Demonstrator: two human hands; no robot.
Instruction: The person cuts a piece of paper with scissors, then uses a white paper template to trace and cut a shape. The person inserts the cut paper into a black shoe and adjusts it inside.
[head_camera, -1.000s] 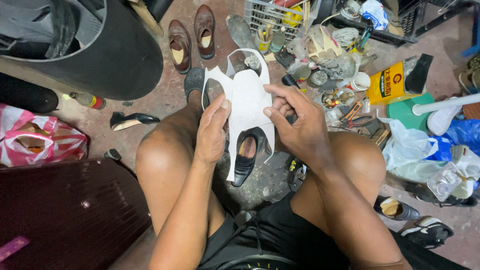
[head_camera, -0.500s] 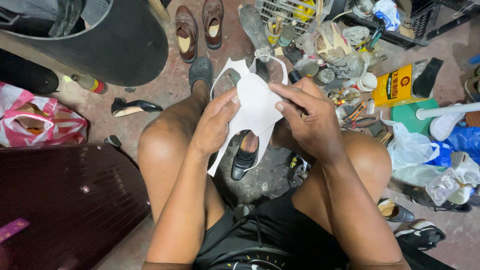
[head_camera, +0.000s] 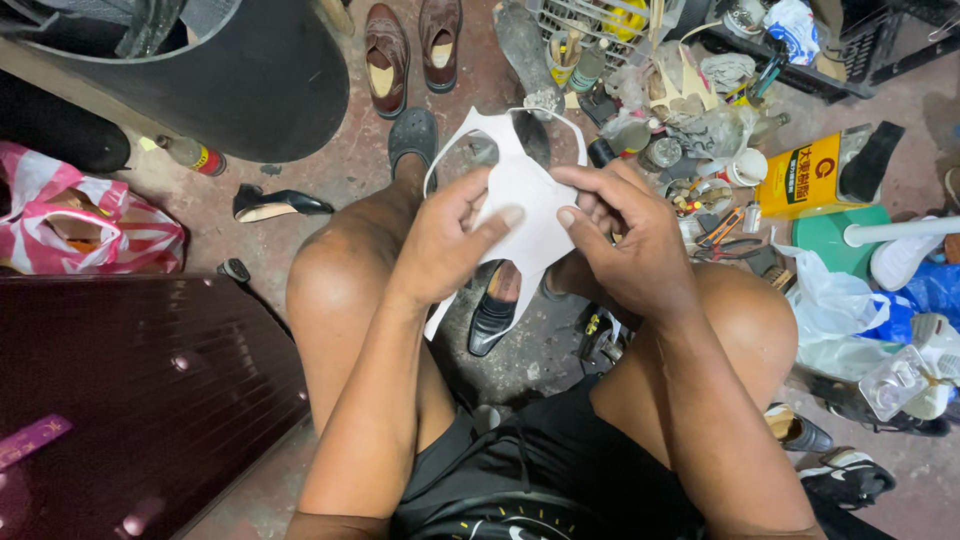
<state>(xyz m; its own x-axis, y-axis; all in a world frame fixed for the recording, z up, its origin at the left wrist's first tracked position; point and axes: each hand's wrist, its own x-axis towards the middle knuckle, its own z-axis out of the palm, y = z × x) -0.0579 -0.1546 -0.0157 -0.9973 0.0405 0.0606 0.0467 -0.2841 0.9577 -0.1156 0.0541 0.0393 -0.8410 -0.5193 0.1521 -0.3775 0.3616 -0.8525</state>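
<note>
My left hand (head_camera: 445, 240) and my right hand (head_camera: 625, 240) both grip a white cut-out sheet (head_camera: 520, 200), shaped like a shoe-upper pattern, held over my knees. The thumbs press on its middle, close together. The sheet's top edge arches in two thin strips above the hands, and a narrow tail hangs down past my left wrist. Under the sheet a black dress shoe (head_camera: 495, 310) lies on the floor between my legs. My foot in a dark grey clog (head_camera: 412, 135) shows just beyond the sheet.
A pair of brown shoes (head_camera: 410, 45) stands at the top. A black high heel (head_camera: 275, 205) lies left, by a pink striped bag (head_camera: 85, 225) and a dark red panel (head_camera: 130, 390). A yellow can (head_camera: 810, 175), tools and plastic bags (head_camera: 840, 310) crowd the right.
The hands have drawn the sheet nearer and lower, folding it together. My right hand moved from the sheet's upper edge to its middle, beside the left thumb.
</note>
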